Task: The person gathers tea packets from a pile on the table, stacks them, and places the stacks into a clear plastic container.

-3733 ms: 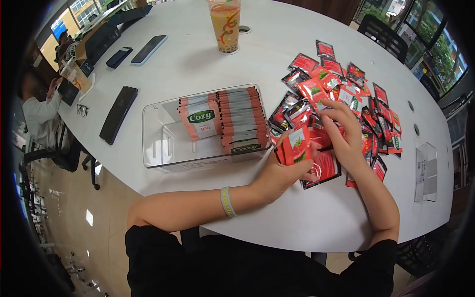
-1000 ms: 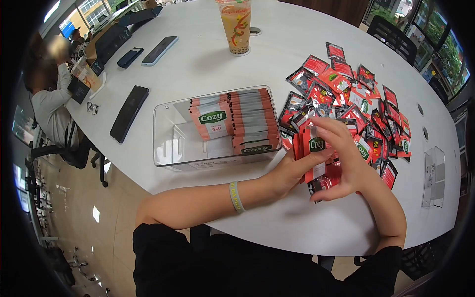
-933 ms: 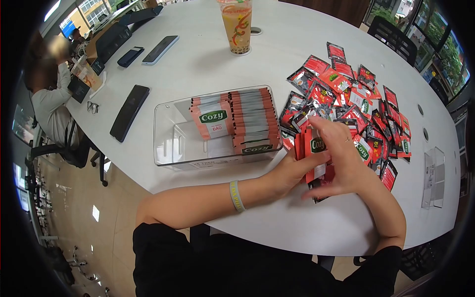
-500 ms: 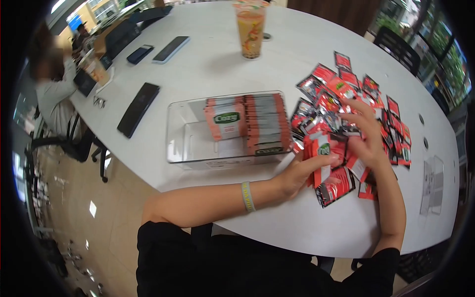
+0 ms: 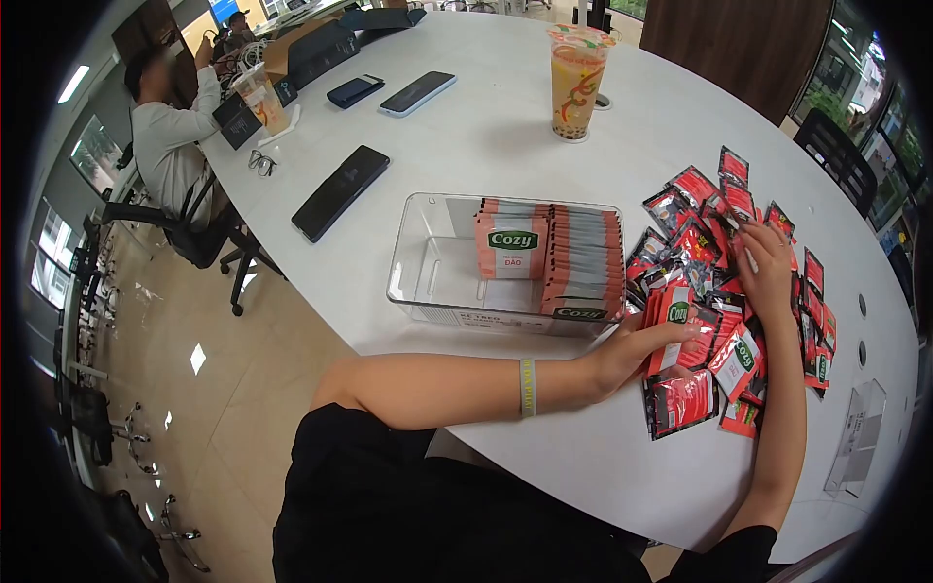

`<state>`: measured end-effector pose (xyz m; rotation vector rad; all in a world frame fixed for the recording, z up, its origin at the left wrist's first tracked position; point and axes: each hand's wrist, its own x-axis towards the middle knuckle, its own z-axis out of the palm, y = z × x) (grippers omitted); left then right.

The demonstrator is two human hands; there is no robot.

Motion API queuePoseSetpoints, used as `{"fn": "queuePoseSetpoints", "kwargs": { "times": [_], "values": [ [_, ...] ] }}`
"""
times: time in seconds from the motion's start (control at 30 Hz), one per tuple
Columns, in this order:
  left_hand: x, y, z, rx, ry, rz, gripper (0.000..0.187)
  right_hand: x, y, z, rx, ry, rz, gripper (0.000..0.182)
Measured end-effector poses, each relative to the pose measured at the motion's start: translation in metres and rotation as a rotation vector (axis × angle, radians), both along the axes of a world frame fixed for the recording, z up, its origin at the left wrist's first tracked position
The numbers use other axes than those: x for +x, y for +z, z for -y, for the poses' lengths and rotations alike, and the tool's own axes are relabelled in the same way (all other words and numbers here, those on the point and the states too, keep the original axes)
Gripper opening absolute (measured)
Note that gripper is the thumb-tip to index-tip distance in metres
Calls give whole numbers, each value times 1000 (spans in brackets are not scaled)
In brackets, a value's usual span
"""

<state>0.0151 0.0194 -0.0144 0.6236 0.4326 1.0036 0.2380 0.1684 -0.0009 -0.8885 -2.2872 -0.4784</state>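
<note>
My left hand point(image 5: 627, 361) is closed around a small stack of red Cozy tea sachets point(image 5: 671, 316), its thumb across the front one. The stack is just right of the clear plastic bin point(image 5: 413, 277). Farther back, my right hand point(image 5: 766, 267) reaches onto the loose pile of red tea sachets point(image 5: 695, 243), its fingertips bent onto a sachet at the pile's far part. Part of the pile lies under that hand and forearm. In the bin's right part, more Cozy sachets point(image 5: 510, 248) stand in packed rows; the left part shows bare bottom.
A lidded drink cup point(image 5: 575, 92) stands at the back of the white table. Phones point(image 5: 340, 194) and glasses point(image 5: 261, 163) lie to the left. A clear acrylic stand point(image 5: 857, 437) is at the right edge. A person point(image 5: 175, 126) sits at the far left.
My right hand has moved away from the stack in my left hand, out to the far part of the pile. My left hand keeps the stack. The camera view has shifted.
</note>
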Motion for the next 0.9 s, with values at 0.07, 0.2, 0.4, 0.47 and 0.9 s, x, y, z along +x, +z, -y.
{"fn": "queuePoseSetpoints", "kwargs": {
  "times": [0.07, 0.2, 0.4, 0.47, 0.9],
  "values": [
    [-1, 2, 1, -21, -6, -32, 49, -2, 11, 7, 28, 15, -45, 15],
    [-3, 2, 0, -121, -22, -85, 54, -15, 71, 49, -266, 140, -252, 19],
    [-6, 5, 1, -82, -72, 82, 57, -40, 102, 103, -820, 426, -250, 22],
    [-2, 0, 4, -54, -82, 90, 58, -57, 92, 109, -811, 465, -111, 22],
    [-1, 4, 4, -41, -70, 53, 39, -70, 70, 109, -519, 465, 43, 56]
  ]
}}
